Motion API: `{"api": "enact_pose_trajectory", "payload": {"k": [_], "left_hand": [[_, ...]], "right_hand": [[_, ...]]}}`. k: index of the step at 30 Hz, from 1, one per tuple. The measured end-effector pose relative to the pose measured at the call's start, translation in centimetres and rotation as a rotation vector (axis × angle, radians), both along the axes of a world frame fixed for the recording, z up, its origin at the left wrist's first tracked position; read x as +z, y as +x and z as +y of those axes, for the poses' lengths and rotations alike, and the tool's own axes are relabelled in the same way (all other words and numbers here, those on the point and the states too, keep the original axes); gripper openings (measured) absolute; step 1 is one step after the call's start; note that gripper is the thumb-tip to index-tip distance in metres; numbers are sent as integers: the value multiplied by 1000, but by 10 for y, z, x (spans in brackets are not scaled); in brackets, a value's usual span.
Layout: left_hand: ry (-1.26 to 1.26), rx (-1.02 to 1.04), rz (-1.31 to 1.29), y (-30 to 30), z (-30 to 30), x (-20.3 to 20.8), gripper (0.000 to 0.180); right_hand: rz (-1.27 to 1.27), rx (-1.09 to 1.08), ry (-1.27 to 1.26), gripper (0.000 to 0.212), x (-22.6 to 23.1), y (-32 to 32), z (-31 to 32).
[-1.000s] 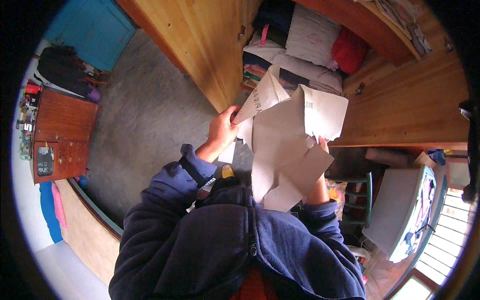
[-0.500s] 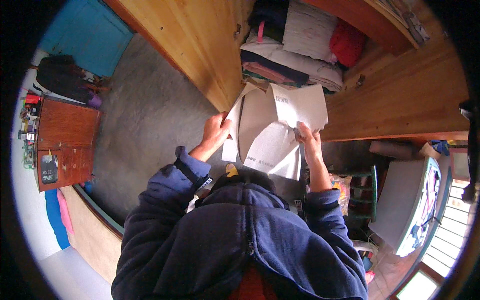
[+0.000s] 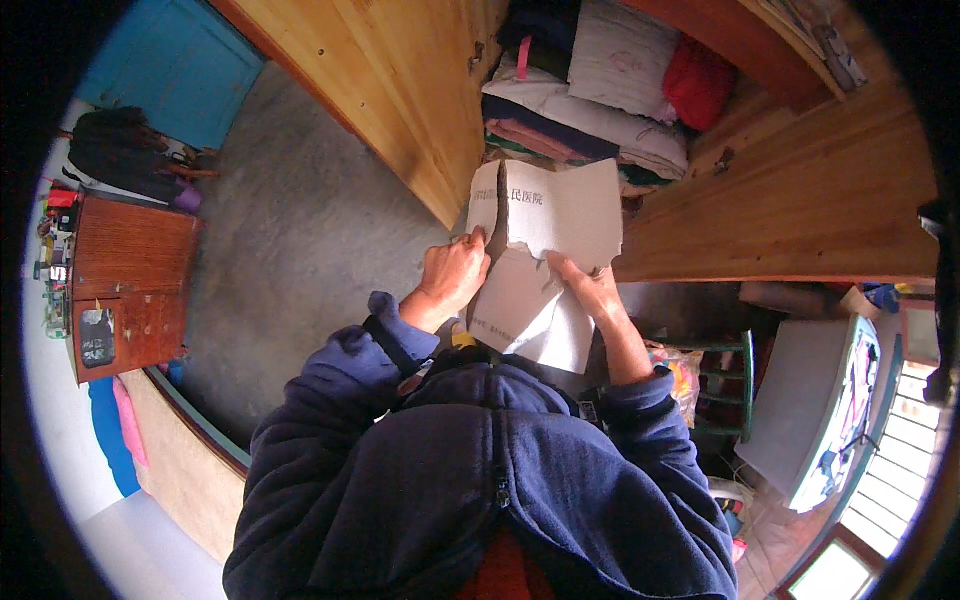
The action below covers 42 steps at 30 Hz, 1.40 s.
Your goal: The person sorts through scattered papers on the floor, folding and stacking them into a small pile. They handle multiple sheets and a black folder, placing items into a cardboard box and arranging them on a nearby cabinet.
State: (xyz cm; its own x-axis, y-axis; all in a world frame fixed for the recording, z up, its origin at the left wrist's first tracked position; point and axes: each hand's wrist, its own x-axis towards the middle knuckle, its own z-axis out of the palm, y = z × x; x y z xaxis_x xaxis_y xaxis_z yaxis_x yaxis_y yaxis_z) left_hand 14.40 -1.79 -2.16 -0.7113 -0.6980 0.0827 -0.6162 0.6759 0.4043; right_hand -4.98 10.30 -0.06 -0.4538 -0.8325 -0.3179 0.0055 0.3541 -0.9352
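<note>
A large, creased sheet of pale paper (image 3: 565, 205) with dark print is held up in front of my body. Its middle edge looks torn, and a lower flap hangs down toward my jacket. My left hand (image 3: 455, 275) is closed on the sheet's left side, by a folded strip. On the right, my right hand (image 3: 590, 288) pinches it near the torn edge, thumb on top. The fingers behind the paper are hidden. Just beyond the sheet is an open wooden cupboard with folded bedding (image 3: 640, 140) inside.
Wooden cupboard doors (image 3: 390, 100) stand open to the left and right (image 3: 780, 220). A brown cabinet (image 3: 135, 245) is at the far left, above a bed edge (image 3: 190, 450). To the right are a green chair (image 3: 748, 385) and a white box-shaped appliance (image 3: 800, 400). Grey floor (image 3: 300, 200) lies left.
The paper has shifted left and its upper part lies flatter, with more print showing. My left hand has moved right, closer to my right hand, which has moved slightly left.
</note>
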Motion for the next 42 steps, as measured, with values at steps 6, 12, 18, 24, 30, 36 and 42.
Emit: {"api": "enact_pose_trajectory", "payload": {"k": [6,12,18,24,30,36,42], "left_hand": [[-19,-21,2,3,2,-9,31],[51,92,137,8,2,-37,28],[183,307,66,29,-26,-50,30],[295,329,55,31,-27,-50,31],[402,343,102,30,-24,-50,35],[311,266,126,33,-21,-51,41],[195,240,325,31,-15,-32,44]], "right_hand": [[-21,-71,99,22,-34,0,-8],[-14,-17,-64,17,-31,4,-7],[286,-105,-49,13,-50,-34,4],[393,-31,-108,22,-77,-56,16],[275,-40,-77,29,-72,-76,29],[301,-107,-58,29,-57,-76,37],[470,-84,-79,15,-35,-62,46]]}}
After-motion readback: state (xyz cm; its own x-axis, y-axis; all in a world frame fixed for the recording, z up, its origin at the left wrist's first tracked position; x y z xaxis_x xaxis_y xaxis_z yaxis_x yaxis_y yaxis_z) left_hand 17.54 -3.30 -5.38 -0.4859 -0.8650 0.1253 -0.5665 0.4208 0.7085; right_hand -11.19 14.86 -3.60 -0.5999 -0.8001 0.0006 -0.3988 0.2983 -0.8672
